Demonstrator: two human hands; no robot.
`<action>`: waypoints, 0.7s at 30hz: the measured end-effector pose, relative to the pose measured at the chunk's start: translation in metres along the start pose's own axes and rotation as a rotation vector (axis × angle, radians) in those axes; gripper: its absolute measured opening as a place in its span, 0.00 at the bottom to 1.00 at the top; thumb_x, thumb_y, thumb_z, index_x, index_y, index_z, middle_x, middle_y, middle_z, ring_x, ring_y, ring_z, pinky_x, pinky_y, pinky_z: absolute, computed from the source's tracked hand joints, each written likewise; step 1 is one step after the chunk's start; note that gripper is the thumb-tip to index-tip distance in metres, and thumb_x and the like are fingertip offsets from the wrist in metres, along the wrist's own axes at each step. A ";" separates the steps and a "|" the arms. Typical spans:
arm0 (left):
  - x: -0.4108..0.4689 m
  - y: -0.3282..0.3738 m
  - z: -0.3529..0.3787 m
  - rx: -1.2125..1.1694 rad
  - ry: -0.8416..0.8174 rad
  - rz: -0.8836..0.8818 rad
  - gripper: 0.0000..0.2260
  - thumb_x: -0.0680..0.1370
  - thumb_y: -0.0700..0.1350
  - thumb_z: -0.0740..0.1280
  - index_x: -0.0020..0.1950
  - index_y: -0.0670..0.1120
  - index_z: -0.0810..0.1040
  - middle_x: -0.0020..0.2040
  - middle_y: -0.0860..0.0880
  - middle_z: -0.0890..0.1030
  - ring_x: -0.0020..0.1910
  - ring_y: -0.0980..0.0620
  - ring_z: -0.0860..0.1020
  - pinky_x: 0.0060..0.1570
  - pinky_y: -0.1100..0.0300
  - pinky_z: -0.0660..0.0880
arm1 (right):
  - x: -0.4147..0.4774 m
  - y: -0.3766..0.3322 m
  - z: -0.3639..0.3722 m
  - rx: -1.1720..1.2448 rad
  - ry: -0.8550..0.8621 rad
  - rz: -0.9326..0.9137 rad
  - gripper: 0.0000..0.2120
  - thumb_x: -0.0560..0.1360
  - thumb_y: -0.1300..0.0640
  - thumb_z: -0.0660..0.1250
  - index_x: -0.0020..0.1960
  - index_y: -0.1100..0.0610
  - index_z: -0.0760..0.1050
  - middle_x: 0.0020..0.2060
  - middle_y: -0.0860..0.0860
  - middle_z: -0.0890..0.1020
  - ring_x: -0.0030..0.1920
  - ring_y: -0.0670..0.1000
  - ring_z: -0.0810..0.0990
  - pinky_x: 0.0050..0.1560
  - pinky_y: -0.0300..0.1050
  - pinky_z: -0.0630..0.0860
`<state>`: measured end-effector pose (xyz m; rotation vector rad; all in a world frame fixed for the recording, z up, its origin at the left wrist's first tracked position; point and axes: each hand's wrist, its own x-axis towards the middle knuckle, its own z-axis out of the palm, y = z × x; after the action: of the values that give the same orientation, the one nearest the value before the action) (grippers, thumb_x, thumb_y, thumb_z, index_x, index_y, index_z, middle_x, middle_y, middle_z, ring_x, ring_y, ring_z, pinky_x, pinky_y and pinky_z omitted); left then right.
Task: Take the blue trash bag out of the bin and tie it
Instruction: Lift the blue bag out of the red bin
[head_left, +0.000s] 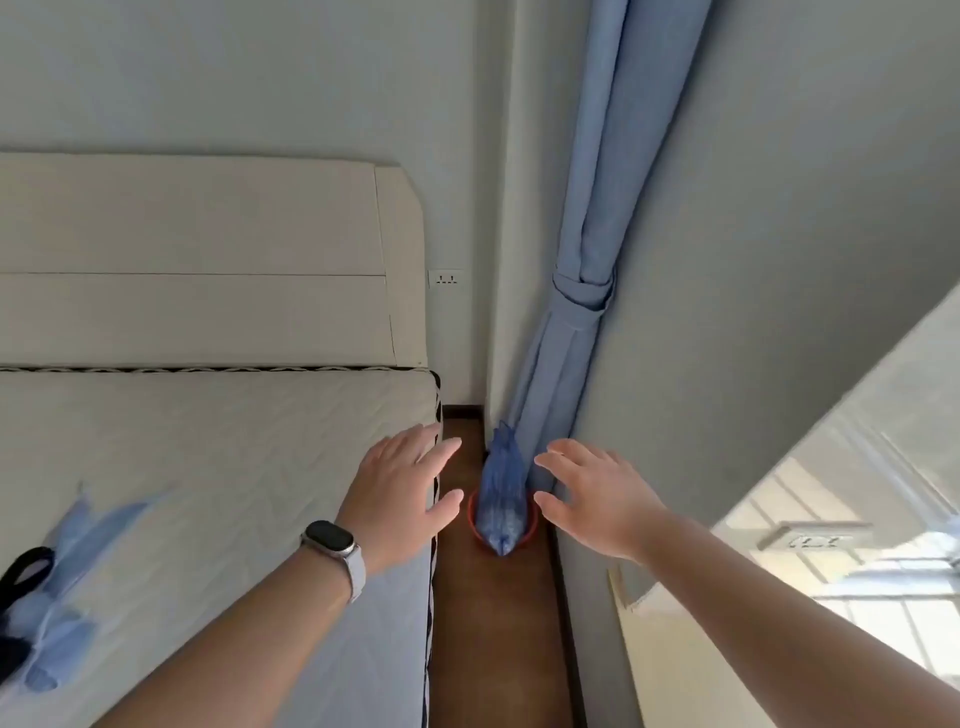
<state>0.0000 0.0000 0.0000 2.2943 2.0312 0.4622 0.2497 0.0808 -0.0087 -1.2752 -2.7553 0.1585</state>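
Note:
A blue trash bag (502, 488) sits in a small red bin (475, 525) on the wooden floor, in the narrow gap between the bed and the wall. The bag's top stands up bunched and pointed above the rim. My left hand (400, 486), with a watch on its wrist, hovers to the left of the bag, fingers spread and empty. To the bag's right my right hand (589, 493) is also spread and empty. Neither hand touches the bag.
A bed (208, 467) with a cream headboard (197, 260) fills the left side; crumpled blue plastic (67, 587) and a black object (23, 577) lie on it. A tied blue curtain (582, 291) hangs in the corner behind the bin. A window (857, 545) is at the right.

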 end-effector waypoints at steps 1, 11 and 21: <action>0.009 -0.006 0.002 -0.005 0.002 0.011 0.24 0.74 0.56 0.62 0.69 0.49 0.70 0.69 0.45 0.72 0.68 0.44 0.69 0.67 0.46 0.64 | 0.010 0.005 -0.001 0.018 0.001 0.016 0.24 0.75 0.39 0.55 0.67 0.48 0.68 0.65 0.48 0.73 0.63 0.53 0.72 0.60 0.50 0.68; 0.116 -0.059 0.048 -0.006 -0.040 -0.058 0.24 0.75 0.57 0.60 0.70 0.51 0.68 0.71 0.46 0.70 0.70 0.44 0.66 0.69 0.45 0.62 | 0.141 0.065 0.036 0.026 -0.105 -0.019 0.23 0.77 0.43 0.56 0.67 0.53 0.69 0.61 0.51 0.75 0.59 0.55 0.74 0.56 0.51 0.71; 0.237 -0.128 0.117 -0.009 -0.146 -0.179 0.24 0.77 0.58 0.58 0.72 0.53 0.64 0.74 0.48 0.66 0.73 0.47 0.62 0.71 0.49 0.56 | 0.277 0.142 0.096 0.077 -0.173 -0.064 0.24 0.76 0.42 0.55 0.67 0.53 0.69 0.61 0.51 0.76 0.58 0.54 0.74 0.55 0.51 0.73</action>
<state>-0.0711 0.2685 -0.0952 2.0498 2.1310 0.2836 0.1656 0.3788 -0.1094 -1.2058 -2.8969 0.3829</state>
